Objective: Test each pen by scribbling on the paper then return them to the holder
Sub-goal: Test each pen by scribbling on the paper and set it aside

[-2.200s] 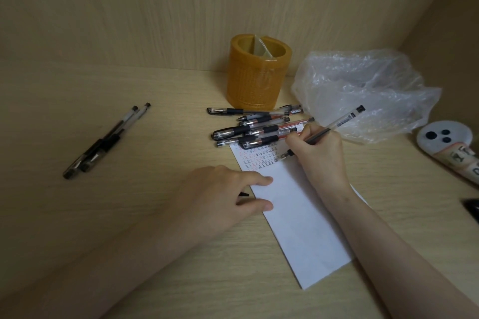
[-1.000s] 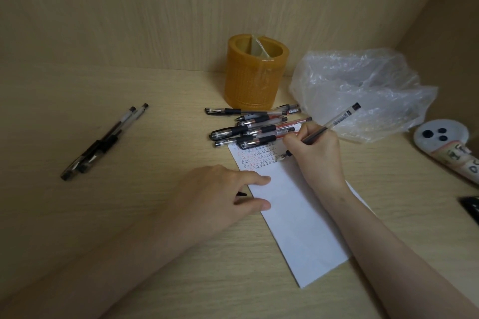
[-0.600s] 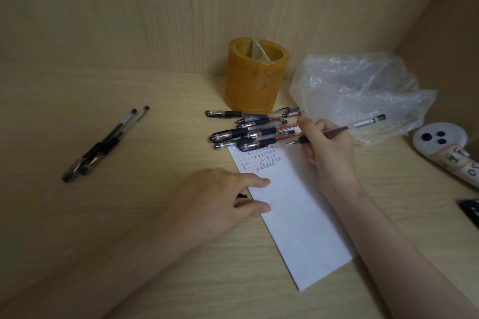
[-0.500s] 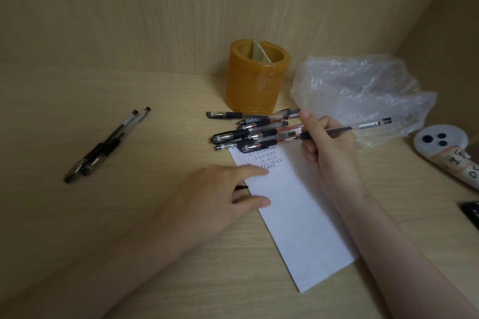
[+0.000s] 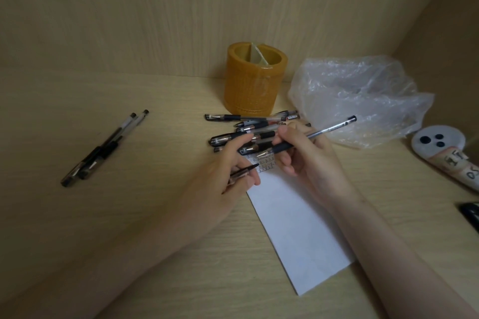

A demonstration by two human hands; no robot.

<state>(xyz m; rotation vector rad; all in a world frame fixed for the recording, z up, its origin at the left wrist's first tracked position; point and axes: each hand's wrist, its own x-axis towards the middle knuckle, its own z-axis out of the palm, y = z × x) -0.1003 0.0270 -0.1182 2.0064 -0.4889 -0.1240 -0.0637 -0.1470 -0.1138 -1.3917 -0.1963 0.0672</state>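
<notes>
The right hand (image 5: 311,160) grips the pen (image 5: 324,130), tip aimed left toward the cap (image 5: 243,172) pinched by the left hand (image 5: 223,181)

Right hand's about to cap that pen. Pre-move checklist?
1. Pen gripped in right hand: ok.
2. Pen's tip bare, pointing toward left hand: ok.
3. Cap pinched in left hand: ok.
4. Cap's open end facing the tip: cannot tell.
5. Scribbles present at the top of the paper: ok.
6. Holder upright, mouth unblocked: ok.
</notes>
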